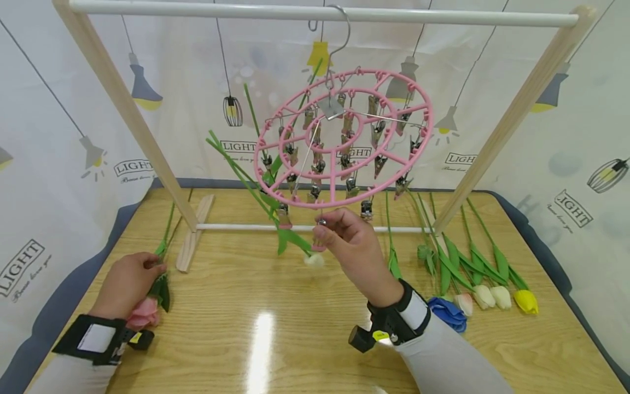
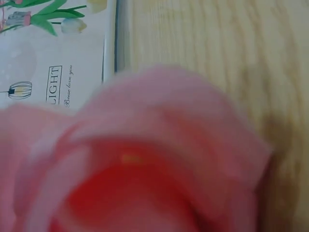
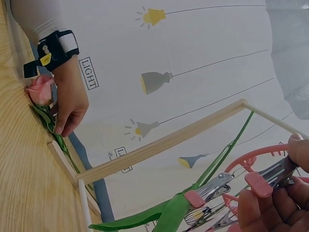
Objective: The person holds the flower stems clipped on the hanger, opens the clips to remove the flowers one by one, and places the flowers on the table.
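Observation:
A round pink hanger (image 1: 332,203) with several metal clips hangs by its hook from the stand's white rail. My right hand (image 1: 356,249) pinches one pink-tipped clip (image 1: 319,241) at the hanger's near edge; in the right wrist view its jaws have nothing visible between them. On the table's left side, my left hand (image 1: 125,282) grips the green stem of a pink artificial rose (image 1: 144,313), close below the bloom. The same rose fills the left wrist view, blurred. Beside my right hand, a white tulip (image 1: 313,260) hangs head down, its green stems rising past the hanger's left side.
A wooden stand (image 1: 512,115) with a low crossbar (image 1: 241,226) frames the hanger. Right of it lie a blue flower (image 1: 448,313), several pale tulips (image 1: 484,297) and a yellow tulip (image 1: 526,301). A printed cloth (image 1: 187,82) backs the wooden table (image 1: 206,328).

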`<action>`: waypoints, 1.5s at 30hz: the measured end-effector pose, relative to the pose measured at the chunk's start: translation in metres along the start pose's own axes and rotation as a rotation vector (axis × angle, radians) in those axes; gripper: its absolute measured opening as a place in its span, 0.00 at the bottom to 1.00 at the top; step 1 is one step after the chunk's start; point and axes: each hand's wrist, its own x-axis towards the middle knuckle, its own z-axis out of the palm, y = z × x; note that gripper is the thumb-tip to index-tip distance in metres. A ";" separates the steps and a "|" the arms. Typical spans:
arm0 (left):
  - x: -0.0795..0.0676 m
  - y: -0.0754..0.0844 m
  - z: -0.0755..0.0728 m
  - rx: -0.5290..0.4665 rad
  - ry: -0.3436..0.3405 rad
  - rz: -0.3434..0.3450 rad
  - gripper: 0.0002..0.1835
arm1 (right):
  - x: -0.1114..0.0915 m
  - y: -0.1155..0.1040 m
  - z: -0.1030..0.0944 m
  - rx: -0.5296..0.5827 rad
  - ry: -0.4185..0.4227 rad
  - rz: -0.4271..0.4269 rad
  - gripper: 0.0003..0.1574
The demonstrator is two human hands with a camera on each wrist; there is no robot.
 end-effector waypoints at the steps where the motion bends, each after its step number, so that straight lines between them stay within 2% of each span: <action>1: 0.000 0.000 -0.001 0.010 0.001 0.004 0.16 | 0.000 0.000 0.000 0.000 -0.001 -0.001 0.16; 5: -0.001 0.009 -0.009 0.045 0.029 0.017 0.19 | 0.000 0.000 0.000 0.007 -0.005 -0.005 0.16; 8: -0.001 0.027 -0.017 0.025 0.048 0.030 0.25 | 0.000 0.000 0.000 0.010 -0.011 -0.012 0.16; 11: -0.001 0.054 -0.022 -0.043 0.081 0.083 0.28 | 0.000 0.001 -0.001 0.009 -0.011 -0.020 0.16; 15: 0.000 0.090 -0.021 -0.213 0.074 0.183 0.29 | 0.000 0.001 -0.001 0.003 -0.009 -0.025 0.16; 19: 0.004 0.120 -0.012 -0.397 -0.010 0.229 0.29 | 0.000 0.001 -0.002 -0.004 -0.009 -0.025 0.16; 26: 0.011 0.160 0.010 -0.707 -0.208 0.224 0.30 | -0.001 0.000 -0.001 0.011 -0.010 -0.017 0.17; 33: 0.014 0.187 0.038 -0.890 -0.306 0.229 0.26 | -0.001 0.000 -0.002 0.016 -0.016 -0.031 0.16; 37: 0.014 0.200 0.052 -1.046 -0.339 0.221 0.24 | -0.002 -0.001 -0.003 0.012 -0.021 -0.026 0.16; 39: 0.015 0.204 0.058 -1.102 -0.336 0.217 0.23 | -0.002 -0.002 -0.003 0.009 -0.020 -0.023 0.17; 42: 0.015 0.208 0.064 -1.142 -0.321 0.205 0.21 | -0.001 -0.001 -0.004 0.005 -0.021 -0.020 0.17; 45: 0.014 0.209 0.066 -1.134 -0.290 0.203 0.21 | -0.001 0.001 -0.005 0.003 -0.017 -0.027 0.16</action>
